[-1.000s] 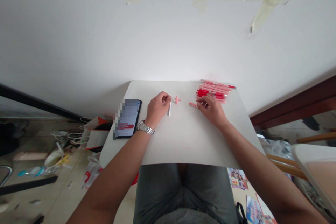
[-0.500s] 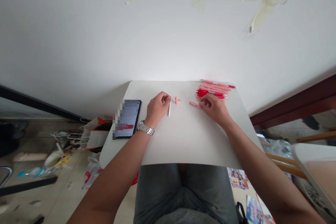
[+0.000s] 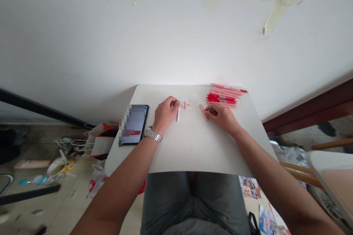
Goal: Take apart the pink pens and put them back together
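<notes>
My left hand (image 3: 167,111), a metal watch on its wrist, is closed in a pinch. A thin white stick (image 3: 178,114), which looks like a pen refill, runs down from its fingertips. Small pink pieces (image 3: 185,105), apparently pen parts, lie just right of that hand. My right hand (image 3: 220,116) pinches a short pink pen barrel (image 3: 202,108), slanted over the tabletop, between thumb and fingers. Beyond my right hand lies a pile of pink and red pens (image 3: 224,97), several of them side by side. The fingertips of both hands are partly hidden.
A phone (image 3: 134,125) lies on the left of the white table (image 3: 190,154), by my left forearm. The wall (image 3: 176,44) stands right behind the table's far edge. Bags, a bottle (image 3: 40,180) and a cup are on the floor at left.
My right hand has moved slightly towards me and left, away from the pen pile. The pink barrel in it has turned from nearly level to steeply slanted. My left hand stays put.
</notes>
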`<action>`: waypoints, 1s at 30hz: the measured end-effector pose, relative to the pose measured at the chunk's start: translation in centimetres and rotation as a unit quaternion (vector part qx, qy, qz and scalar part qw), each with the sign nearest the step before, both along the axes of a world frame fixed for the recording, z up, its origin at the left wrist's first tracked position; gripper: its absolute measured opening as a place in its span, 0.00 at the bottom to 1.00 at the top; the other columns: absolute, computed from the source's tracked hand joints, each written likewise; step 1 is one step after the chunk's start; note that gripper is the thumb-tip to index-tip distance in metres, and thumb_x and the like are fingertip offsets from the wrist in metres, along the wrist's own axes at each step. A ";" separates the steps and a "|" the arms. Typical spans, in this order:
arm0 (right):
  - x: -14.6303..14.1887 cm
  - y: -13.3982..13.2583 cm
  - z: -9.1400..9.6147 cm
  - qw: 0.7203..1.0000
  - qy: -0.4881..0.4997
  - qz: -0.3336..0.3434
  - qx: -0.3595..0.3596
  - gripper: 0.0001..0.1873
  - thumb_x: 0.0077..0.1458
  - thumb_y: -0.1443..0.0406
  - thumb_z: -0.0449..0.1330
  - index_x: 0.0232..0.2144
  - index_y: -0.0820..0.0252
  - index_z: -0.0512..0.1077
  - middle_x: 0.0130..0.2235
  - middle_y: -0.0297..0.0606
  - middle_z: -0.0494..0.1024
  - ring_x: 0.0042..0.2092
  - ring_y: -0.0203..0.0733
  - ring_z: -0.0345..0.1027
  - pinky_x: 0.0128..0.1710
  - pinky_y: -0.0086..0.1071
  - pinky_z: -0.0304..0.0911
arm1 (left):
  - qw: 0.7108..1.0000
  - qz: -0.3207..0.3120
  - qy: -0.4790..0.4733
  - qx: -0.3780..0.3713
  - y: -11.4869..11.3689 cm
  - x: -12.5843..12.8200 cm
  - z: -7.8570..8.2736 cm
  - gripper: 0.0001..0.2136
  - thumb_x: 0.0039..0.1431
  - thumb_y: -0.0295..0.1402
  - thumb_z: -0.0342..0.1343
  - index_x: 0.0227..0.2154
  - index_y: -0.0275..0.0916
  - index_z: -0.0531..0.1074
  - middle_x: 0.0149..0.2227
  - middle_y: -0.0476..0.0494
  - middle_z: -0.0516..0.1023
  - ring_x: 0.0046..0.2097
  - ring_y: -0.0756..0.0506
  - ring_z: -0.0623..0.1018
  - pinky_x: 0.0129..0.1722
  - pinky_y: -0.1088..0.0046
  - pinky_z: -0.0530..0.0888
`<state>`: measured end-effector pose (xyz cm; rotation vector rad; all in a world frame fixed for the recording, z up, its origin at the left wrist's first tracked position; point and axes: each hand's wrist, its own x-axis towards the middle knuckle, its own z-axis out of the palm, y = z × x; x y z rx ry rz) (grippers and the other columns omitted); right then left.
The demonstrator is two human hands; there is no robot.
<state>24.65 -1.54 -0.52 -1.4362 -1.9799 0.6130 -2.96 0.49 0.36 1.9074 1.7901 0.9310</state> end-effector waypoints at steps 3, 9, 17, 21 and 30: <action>-0.1 -0.1 0.1 1.000 0.006 0.008 -0.003 0.13 0.65 0.56 0.61 0.35 0.56 0.81 0.30 0.33 0.81 0.30 0.38 0.67 0.32 0.32 0.58 | 1.000 0.001 0.001 0.002 0.0 0.0 -0.1 0.09 0.69 0.42 0.55 0.38 0.45 0.76 0.35 0.49 0.83 0.35 0.46 0.78 0.35 0.71 0.66; -0.1 0.1 0.1 1.000 0.009 0.012 -0.017 0.14 0.65 0.56 0.61 0.37 0.57 0.82 0.30 0.34 0.79 0.30 0.38 0.65 0.32 0.32 0.57 | 1.000 -0.002 0.003 0.001 0.0 0.1 0.1 0.09 0.69 0.41 0.55 0.38 0.43 0.77 0.36 0.48 0.83 0.35 0.46 0.78 0.35 0.72 0.65; 0.2 0.4 -0.4 0.999 0.018 -0.025 0.032 0.16 0.67 0.54 0.58 0.36 0.58 0.80 0.33 0.37 0.80 0.32 0.40 0.67 0.33 0.33 0.59 | 1.000 0.000 0.003 -0.003 -0.1 0.1 0.2 0.09 0.69 0.41 0.56 0.38 0.44 0.77 0.35 0.49 0.83 0.34 0.47 0.77 0.34 0.71 0.64; 0.4 0.5 -0.4 0.997 0.021 -0.069 0.042 0.19 0.67 0.52 0.58 0.33 0.59 0.78 0.30 0.38 0.79 0.30 0.40 0.67 0.32 0.33 0.58 | 1.000 0.000 0.002 -0.004 -0.2 0.1 0.3 0.09 0.69 0.41 0.56 0.38 0.44 0.76 0.35 0.49 0.82 0.34 0.47 0.77 0.34 0.71 0.64; 0.5 0.6 -0.4 0.997 0.013 -0.070 0.036 0.20 0.67 0.51 0.57 0.29 0.58 0.74 0.28 0.36 0.76 0.30 0.40 0.65 0.32 0.34 0.57 | 1.000 -0.001 0.003 -0.001 -0.1 0.1 0.1 0.09 0.68 0.41 0.56 0.37 0.44 0.76 0.35 0.50 0.83 0.33 0.47 0.77 0.33 0.71 0.64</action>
